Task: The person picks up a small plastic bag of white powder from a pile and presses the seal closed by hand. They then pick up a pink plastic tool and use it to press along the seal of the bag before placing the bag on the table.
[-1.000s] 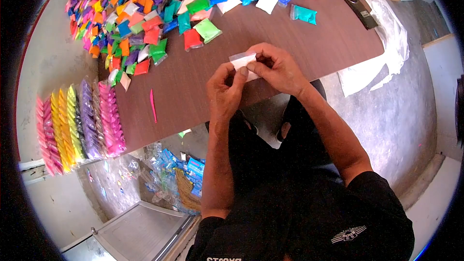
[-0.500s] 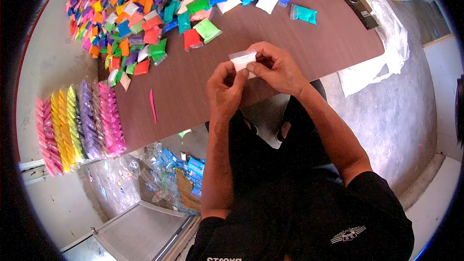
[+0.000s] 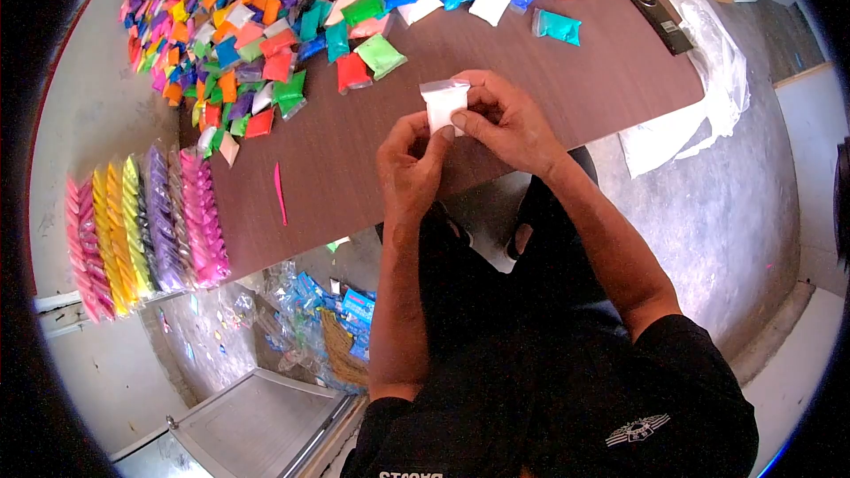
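A small clear packet of white material (image 3: 445, 106) is held upright between both hands, above the near edge of the brown table. My left hand (image 3: 411, 164) pinches its lower left side, thumb in front. From the right, my right hand (image 3: 509, 127) grips the packet's right side with thumb and bent fingers. The packet's clear top strip sticks up above the fingers. Fingertips behind the packet are hidden.
Many colourful packets (image 3: 266, 44) heap over the table's (image 3: 354, 142) far left. Strips of packets (image 3: 146, 226) hang at the left edge, near a pink plastic tool (image 3: 281, 194). A dark box (image 3: 655, 16) lies at right. Below are plastic wrappers (image 3: 310, 327) on the floor.
The white packet has turned more upright and shows more of its front. Both hands stay in nearly the same place, with a slight shift in the fingers.
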{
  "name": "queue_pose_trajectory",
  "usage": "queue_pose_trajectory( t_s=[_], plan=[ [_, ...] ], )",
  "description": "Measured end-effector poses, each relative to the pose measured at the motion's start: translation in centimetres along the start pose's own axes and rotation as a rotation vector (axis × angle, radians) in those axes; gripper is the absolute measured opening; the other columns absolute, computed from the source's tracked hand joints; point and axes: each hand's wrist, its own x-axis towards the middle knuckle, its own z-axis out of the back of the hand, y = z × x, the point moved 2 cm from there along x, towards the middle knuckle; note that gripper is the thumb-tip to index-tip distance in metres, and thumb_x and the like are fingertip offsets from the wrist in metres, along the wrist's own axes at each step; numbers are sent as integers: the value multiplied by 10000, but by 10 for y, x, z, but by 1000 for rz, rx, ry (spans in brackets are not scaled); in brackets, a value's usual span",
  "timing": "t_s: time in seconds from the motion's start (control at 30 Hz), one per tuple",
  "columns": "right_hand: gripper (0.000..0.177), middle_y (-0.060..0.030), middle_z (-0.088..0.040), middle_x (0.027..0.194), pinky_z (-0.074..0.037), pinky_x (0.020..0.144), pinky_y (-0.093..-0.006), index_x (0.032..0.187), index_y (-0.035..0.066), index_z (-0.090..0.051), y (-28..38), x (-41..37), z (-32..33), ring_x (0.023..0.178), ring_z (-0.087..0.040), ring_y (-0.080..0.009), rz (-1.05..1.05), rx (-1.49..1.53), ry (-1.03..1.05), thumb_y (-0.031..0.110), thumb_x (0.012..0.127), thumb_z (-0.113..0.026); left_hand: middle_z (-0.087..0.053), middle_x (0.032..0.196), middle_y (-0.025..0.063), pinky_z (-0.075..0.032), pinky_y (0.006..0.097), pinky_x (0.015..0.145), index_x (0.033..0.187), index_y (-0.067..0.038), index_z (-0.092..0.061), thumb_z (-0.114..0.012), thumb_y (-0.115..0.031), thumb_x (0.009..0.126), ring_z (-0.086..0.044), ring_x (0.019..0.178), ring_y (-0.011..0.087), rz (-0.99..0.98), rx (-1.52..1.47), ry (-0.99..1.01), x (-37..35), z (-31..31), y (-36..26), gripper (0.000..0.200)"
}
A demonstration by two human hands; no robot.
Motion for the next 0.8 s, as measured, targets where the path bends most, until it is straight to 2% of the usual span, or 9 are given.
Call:
queue_pose_trajectory(
  t_s=[0.13,0.33,0.5,0.7,0.8],
  plan=[
    [452,-114,-734,1117,-571,866,-314,1370,22,-542,4,-1,0,1017,-703,-158,53,11,-34,45,956,-722,-748,1021,73,-541,280,799,1205,20,-706,-728,-153,988,-671,896,118,7,-88,7,-1,-1,-4,278],
    [433,-124,-746,1129,-572,880,-314,1346,0,-556,6,-1,0,1032,-705,-157,-29,-13,15,38,948,-722,-751,1025,61,-541,283,808,1192,8,-715,-719,-152,997,-675,910,120,-2,-63,-3,0,1,0,252],
    [371,-74,-737,1073,-567,853,-300,1287,4,-606,8,-1,-1,985,-691,-127,-27,21,8,100,955,-738,-748,1015,50,-539,288,816,1183,2,-715,-715,-138,996,-676,918,125,-66,-32,1,-2,2,-5,234],
    [261,-17,-700,1006,-537,800,-271,1221,28,-652,-4,-1,0,913,-645,-88,14,29,22,88,975,-717,-720,955,33,-517,272,792,1122,17,-717,-717,-133,986,-641,883,110,-71,-99,-38,0,-2,-6,202],
    [250,-13,-700,1009,-535,812,-270,1222,29,-655,-5,0,-2,921,-640,-80,7,32,23,75,982,-708,-705,927,25,-506,265,762,1102,23,-715,-719,-138,982,-617,840,100,-29,-59,-24,0,2,-6,201]
  ],
)
